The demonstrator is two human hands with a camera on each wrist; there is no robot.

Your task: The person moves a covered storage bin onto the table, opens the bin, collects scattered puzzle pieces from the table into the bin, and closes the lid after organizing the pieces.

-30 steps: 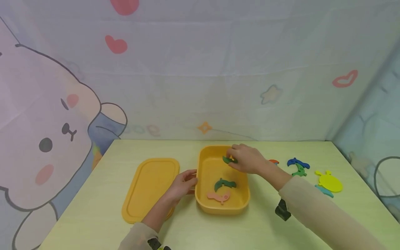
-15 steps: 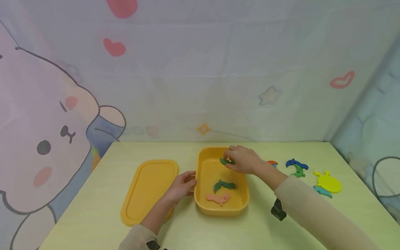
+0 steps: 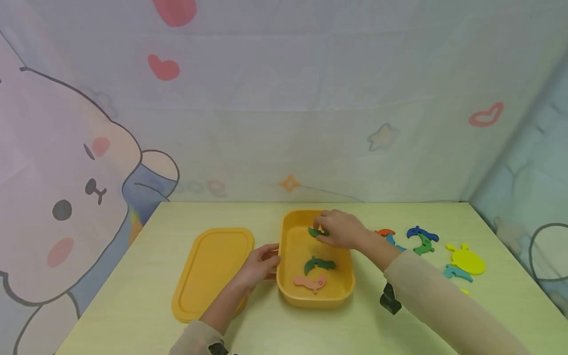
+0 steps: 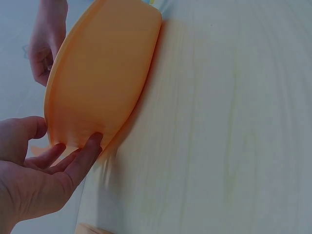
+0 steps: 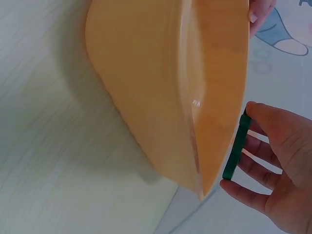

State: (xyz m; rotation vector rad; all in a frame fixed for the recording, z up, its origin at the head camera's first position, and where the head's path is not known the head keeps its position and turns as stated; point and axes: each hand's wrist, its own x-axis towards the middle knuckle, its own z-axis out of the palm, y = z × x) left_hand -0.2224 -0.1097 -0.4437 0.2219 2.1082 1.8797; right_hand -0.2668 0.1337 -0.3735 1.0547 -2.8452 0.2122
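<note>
My right hand (image 3: pixel 339 229) holds a flat dark green toy piece (image 5: pixel 237 146) by its ends between thumb and fingers, above the far part of the yellow box (image 3: pixel 316 301). In the box lie a curved green piece (image 3: pixel 320 264) and a pink bird-like piece (image 3: pixel 310 282). My left hand (image 3: pixel 259 266) rests against the box's left side. In the left wrist view its fingertips (image 4: pixel 94 141) touch the outer wall, while the thumb is right at the rim.
A yellow lid (image 3: pixel 213 276) lies left of the box. On the right are a dark blue piece (image 3: pixel 423 233), a green crescent piece (image 3: pixel 425 243), a yellow round piece (image 3: pixel 468 260), a teal piece (image 3: pixel 459 272) and a red piece (image 3: pixel 385 232). A printed curtain hangs behind the table.
My right hand has moved slightly left over the box with the green piece, uncovering more of the red and blue pieces behind its wrist. The left hand stays at the box.
</note>
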